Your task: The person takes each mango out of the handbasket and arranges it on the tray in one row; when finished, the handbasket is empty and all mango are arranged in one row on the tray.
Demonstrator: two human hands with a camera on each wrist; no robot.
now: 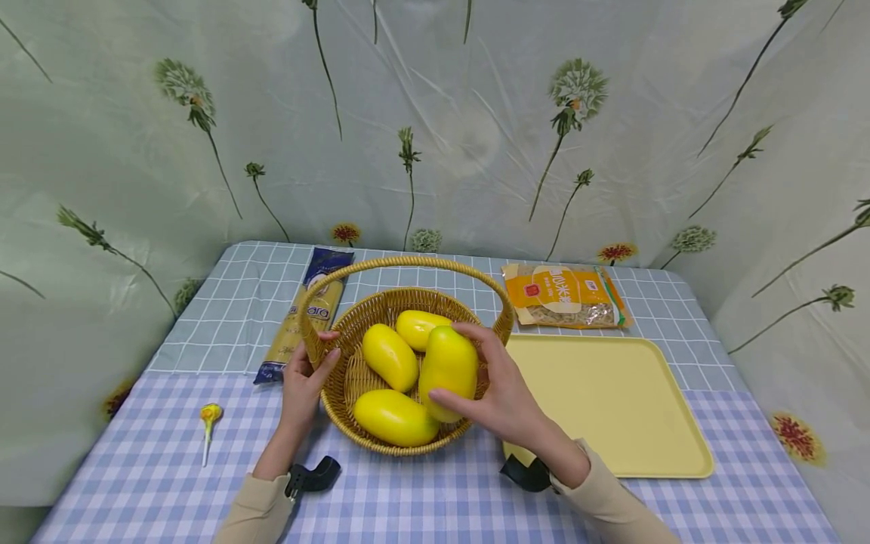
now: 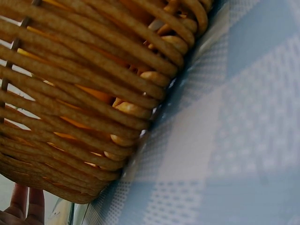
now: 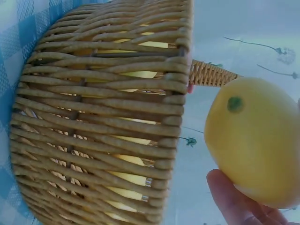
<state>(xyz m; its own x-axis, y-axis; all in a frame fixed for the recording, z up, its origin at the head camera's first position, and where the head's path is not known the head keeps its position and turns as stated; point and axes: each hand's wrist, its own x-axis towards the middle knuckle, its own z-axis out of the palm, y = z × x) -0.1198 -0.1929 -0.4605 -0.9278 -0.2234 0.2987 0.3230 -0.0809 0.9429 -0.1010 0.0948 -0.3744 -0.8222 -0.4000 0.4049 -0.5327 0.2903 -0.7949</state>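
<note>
A round wicker basket [image 1: 347, 427] with an arched handle [image 1: 408, 261] stands on the table. My left hand [image 1: 302, 393] grips its left side where the handle meets the rim; in the left wrist view two fingers [image 2: 27, 204] show past the woven wall [image 2: 84, 93]. My right hand [image 1: 506, 397] holds a yellow mango [image 1: 448, 370], thumb below and fingers at the far side, over the basket's right part. The right wrist view shows this mango [image 3: 255, 140] raised beyond the rim. Three more mangoes lie inside, one at the back [image 1: 418, 329], one mid-left [image 1: 389, 357], one in front [image 1: 394, 419].
A pale yellow tray [image 1: 612, 408] lies right of the basket, partly under my right forearm. Behind it is an orange food packet [image 1: 567, 296]. A blue and gold pasta packet [image 1: 288, 336] lies behind my left hand. A lollipop [image 1: 210, 423] rests on the checked tablecloth at left.
</note>
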